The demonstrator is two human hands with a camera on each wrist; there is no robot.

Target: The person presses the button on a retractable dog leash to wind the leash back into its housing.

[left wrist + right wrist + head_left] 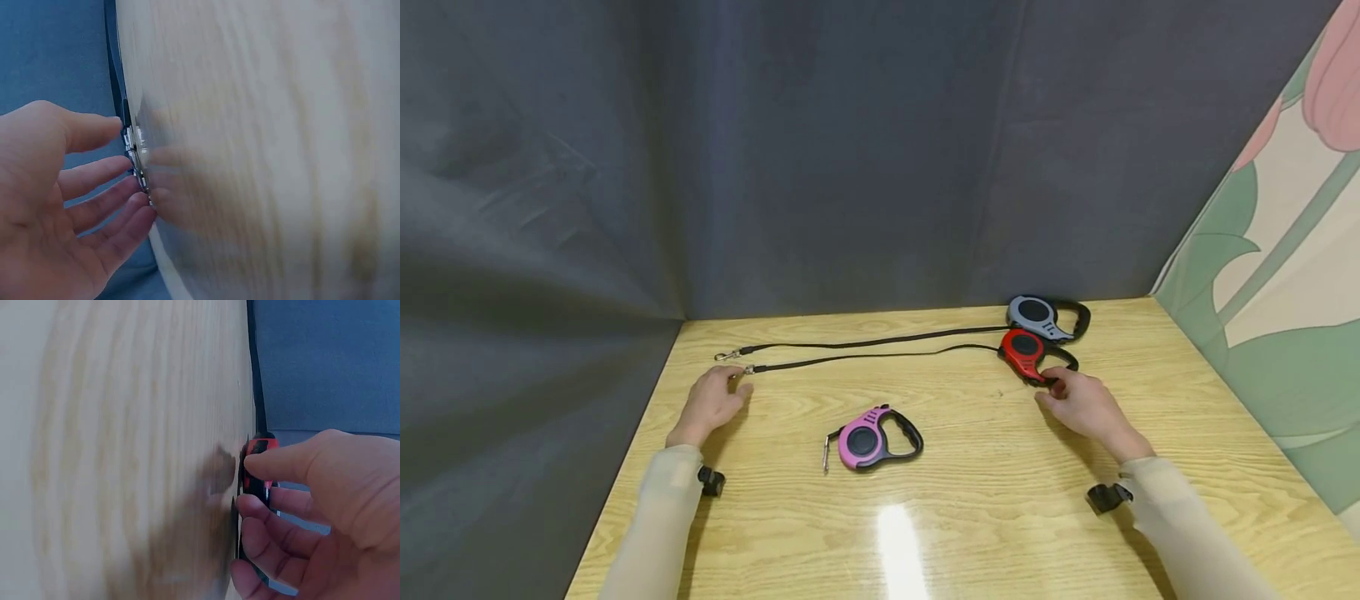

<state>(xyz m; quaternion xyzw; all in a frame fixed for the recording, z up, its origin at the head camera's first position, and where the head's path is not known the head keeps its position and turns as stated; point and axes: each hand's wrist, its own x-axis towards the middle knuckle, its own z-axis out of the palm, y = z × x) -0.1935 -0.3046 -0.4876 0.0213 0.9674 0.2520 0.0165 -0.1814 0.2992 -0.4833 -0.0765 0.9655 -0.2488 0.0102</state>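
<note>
A retractable dog leash with a red body (1024, 350) and black handle lies at the right, its thin black strap (865, 356) drawn out leftward to a metal snap hook (749, 369). My left hand (711, 400) is at this hook, fingertips right beside the metal, thumb spread apart. At the red leash's handle is my right hand (1086, 408); in the right wrist view the thumb overlaps the red and black casing (257, 481) and the other fingers bend loosely near it. Behind lies a grey retractable leash (1033, 313), its strap likewise drawn out to a hook (727, 356).
A pink retractable leash (861, 442) with a black handle lies between the arms, its metal hook (826, 457) close to its casing. The wooden table (1000, 533) meets a dark cloth (850, 167) at the back and left. A flowered panel (1285, 275) stands along the right.
</note>
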